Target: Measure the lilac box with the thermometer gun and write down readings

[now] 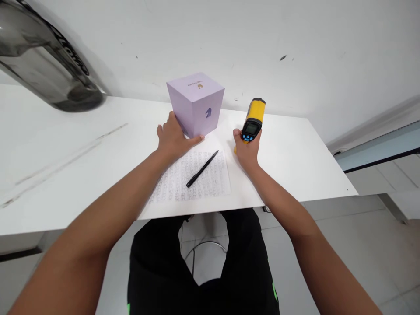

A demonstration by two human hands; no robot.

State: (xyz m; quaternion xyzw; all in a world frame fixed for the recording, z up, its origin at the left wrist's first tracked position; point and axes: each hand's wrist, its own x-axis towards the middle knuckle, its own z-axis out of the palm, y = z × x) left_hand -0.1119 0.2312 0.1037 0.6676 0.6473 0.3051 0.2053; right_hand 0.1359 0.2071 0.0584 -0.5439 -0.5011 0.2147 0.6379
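Near the wall, a lilac box (183, 105) with a gold mark on its lid and a dark emblem on one side stands on the white table. Against its lower left corner rests my left hand (172, 136), thumb along the front bottom edge and fingers by the left side, holding it. My right hand (247, 153) is wrapped round the handle of a yellow and black infrared thermometer (256, 113), its small screen and blue buttons facing me. A black pen (202, 169) lies on a sheet of paper covered in writing (216, 183), between my forearms.
A large grey see-through bottle (49, 57) stands at the back left of the white table (288, 166), near the wall. The table's front edge runs above my black trousers. At the right, beyond the table's end, is a pale ledge (380, 151).
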